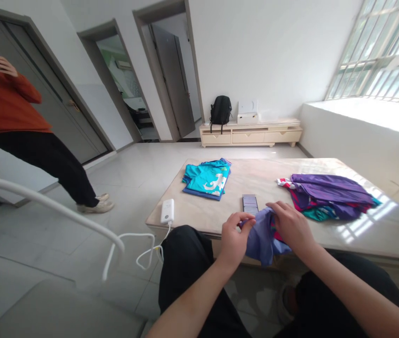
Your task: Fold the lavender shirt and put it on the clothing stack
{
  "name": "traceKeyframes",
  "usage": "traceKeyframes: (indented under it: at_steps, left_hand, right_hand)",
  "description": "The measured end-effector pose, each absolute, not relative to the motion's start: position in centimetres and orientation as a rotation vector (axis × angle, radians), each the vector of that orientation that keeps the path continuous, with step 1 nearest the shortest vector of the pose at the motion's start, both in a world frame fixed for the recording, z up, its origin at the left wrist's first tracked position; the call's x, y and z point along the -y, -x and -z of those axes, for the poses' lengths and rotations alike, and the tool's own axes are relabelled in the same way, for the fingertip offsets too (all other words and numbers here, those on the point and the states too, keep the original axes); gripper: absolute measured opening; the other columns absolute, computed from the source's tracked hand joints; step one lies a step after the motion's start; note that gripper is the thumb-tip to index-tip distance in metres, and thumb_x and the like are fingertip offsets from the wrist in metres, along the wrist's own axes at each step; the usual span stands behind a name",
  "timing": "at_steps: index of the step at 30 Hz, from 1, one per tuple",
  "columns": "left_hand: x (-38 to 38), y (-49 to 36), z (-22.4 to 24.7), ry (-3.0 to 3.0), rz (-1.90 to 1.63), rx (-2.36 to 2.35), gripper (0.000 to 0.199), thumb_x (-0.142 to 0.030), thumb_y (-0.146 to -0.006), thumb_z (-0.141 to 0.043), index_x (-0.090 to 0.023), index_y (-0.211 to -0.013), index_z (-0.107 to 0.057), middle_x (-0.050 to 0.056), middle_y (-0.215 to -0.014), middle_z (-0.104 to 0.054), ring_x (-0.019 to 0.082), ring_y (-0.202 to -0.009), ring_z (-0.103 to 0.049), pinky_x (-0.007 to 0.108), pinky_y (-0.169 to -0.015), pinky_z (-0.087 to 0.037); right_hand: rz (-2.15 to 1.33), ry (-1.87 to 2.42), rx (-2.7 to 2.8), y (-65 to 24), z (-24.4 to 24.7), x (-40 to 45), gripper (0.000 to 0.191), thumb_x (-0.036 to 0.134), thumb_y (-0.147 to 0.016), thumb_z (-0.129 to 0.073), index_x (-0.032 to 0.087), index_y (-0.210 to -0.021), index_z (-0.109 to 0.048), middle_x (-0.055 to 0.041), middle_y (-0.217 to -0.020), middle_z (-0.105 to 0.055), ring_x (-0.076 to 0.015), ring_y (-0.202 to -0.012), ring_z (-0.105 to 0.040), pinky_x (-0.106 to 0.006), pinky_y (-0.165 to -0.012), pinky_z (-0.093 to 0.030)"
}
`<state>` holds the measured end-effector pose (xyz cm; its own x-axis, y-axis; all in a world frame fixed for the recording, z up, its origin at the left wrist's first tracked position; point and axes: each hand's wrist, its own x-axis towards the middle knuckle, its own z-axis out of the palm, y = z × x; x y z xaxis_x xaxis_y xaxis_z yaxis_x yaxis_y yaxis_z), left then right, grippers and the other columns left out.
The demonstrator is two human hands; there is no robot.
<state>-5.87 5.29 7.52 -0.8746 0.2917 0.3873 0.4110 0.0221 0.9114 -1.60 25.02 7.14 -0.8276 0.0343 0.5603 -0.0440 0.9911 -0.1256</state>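
Between my hands hangs a light purple garment (260,239) with a bit of pink showing, over the near edge of the table. My left hand (236,234) pinches its left upper edge between thumb and fingers. The fingers of my right hand (292,225) are closed on the upper right part of the cloth. Just behind the garment lies a phone (250,203), partly covered by it. To the left is a folded stack of clothes (206,178), turquoise with a white print on top. A looser pile of purple clothes (329,192) lies on the right.
A white power bank (167,211) with a white cable rests on the table's (255,176) left corner. A person in an orange top (9,103) stands at the left. Against the far wall, a low cabinet (248,136) bears a black backpack (221,111) and a white box (247,117).
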Motion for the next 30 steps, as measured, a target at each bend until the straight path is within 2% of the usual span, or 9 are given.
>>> traceKeyframes:
  at_steps: [4, 8, 11, 13, 18, 21, 23, 27, 30]
  left_hand:
    - [-5.9, 6.1, -7.1, 0.735, 2.101, 2.227, 0.011, -0.030, -0.089, -0.073, -0.021, -0.094, -0.076, 0.002, -0.089, -0.076, 0.017, -0.082, -0.067, 0.025, -0.072, -0.048]
    - [-6.4, 5.4, -7.0, 0.839, 2.066, 2.276, 0.008, -0.027, -0.089, -0.072, -0.021, -0.093, -0.077, 0.002, -0.091, -0.076, 0.017, -0.084, -0.067, 0.025, -0.074, -0.048]
    - [-6.0, 5.4, -7.3, 0.902, 2.010, 2.291, 0.007, -0.026, -0.089, -0.071, -0.021, -0.091, -0.077, 0.002, -0.092, -0.077, 0.017, -0.085, -0.068, 0.025, -0.077, -0.048]
    - [-5.3, 6.1, -7.6, 0.896, 1.978, 2.286, 0.009, -0.028, -0.089, -0.071, -0.021, -0.092, -0.077, 0.002, -0.091, -0.077, 0.017, -0.085, -0.068, 0.026, -0.078, -0.049]
    - [-3.4, 9.1, -8.3, 0.876, 1.913, 2.276, 0.015, -0.034, -0.089, -0.071, -0.020, -0.091, -0.076, 0.003, -0.087, -0.076, 0.016, -0.078, -0.066, 0.026, -0.072, -0.049]
    - [-3.6, 11.1, -7.7, 0.976, 1.900, 2.305, 0.018, -0.037, -0.088, -0.072, -0.020, -0.090, -0.076, 0.003, -0.088, -0.076, 0.016, -0.080, -0.067, 0.025, -0.073, -0.049]
    - [-4.1, 12.6, -6.5, 0.990, 1.908, 2.334, 0.024, -0.042, -0.090, -0.069, -0.019, -0.097, -0.076, 0.005, -0.092, -0.076, 0.017, -0.083, -0.067, 0.025, -0.074, -0.050]
    - [-4.5, 15.7, -2.8, 0.767, 2.021, 2.440, 0.048, -0.056, -0.090, -0.060, -0.016, -0.115, -0.068, 0.010, -0.098, -0.075, 0.018, -0.084, -0.067, 0.026, -0.068, -0.051]
    - [-3.9, 17.3, -0.7, 0.560, 2.096, 2.543, 0.058, -0.062, -0.086, -0.060, -0.010, -0.112, -0.066, 0.011, -0.084, -0.073, 0.018, -0.069, -0.063, 0.025, -0.057, -0.048]
  right_hand:
    - [-0.558, 0.097, 2.562, 3.2, -5.2, -25.5, 0.039, 0.007, -0.086, -0.041, 0.018, -0.108, -0.070, -0.0086, -0.103, -0.072, -0.0243, -0.089, -0.067, -0.032, -0.076, -0.047]
    - [-1.116, 0.135, 2.441, 4.6, -3.7, -24.7, 0.033, 0.011, -0.074, -0.042, 0.019, -0.091, -0.069, -0.0045, -0.088, -0.074, -0.0203, -0.081, -0.068, -0.028, -0.074, -0.048]
    - [-1.142, 0.134, 2.421, 4.7, -2.9, -24.0, 0.024, 0.015, -0.072, -0.040, 0.019, -0.079, -0.062, -0.0027, -0.071, -0.067, -0.0183, -0.067, -0.063, -0.026, -0.064, -0.045]
    - [-1.105, 0.105, 2.427, 4.0, -3.2, -23.9, 0.020, 0.017, -0.073, -0.041, 0.019, -0.075, -0.060, -0.0017, -0.065, -0.062, -0.0180, -0.064, -0.058, -0.027, -0.063, -0.042]
    - [-1.015, -0.209, 2.648, 1.6, -7.0, -25.0, 0.016, 0.029, -0.087, -0.055, 0.019, -0.083, -0.067, -0.0002, -0.072, -0.063, -0.0165, -0.068, -0.057, -0.027, -0.068, -0.039]
    - [-1.000, -0.338, 2.859, 1.7, -9.3, -25.7, 0.031, 0.046, -0.093, -0.060, 0.019, -0.084, -0.069, 0.0007, -0.070, -0.064, -0.0153, -0.066, -0.055, -0.026, -0.062, -0.037]
    - [-1.072, -0.334, 2.915, 2.6, -10.4, -26.6, 0.038, 0.051, -0.094, -0.058, 0.018, -0.079, -0.069, 0.0005, -0.070, -0.065, -0.0152, -0.066, -0.056, -0.025, -0.061, -0.038]
    - [-1.394, -0.114, 2.834, 5.4, -12.8, -30.9, 0.035, 0.050, -0.092, -0.064, 0.016, -0.088, -0.075, -0.0036, -0.082, -0.073, -0.0192, -0.074, -0.065, -0.027, -0.065, -0.049]
    - [-1.687, 0.289, 2.573, 7.5, -15.0, -37.0, 0.039, 0.047, -0.085, -0.075, 0.014, -0.104, -0.076, -0.0095, -0.093, -0.077, -0.0241, -0.080, -0.072, -0.033, -0.070, -0.057]
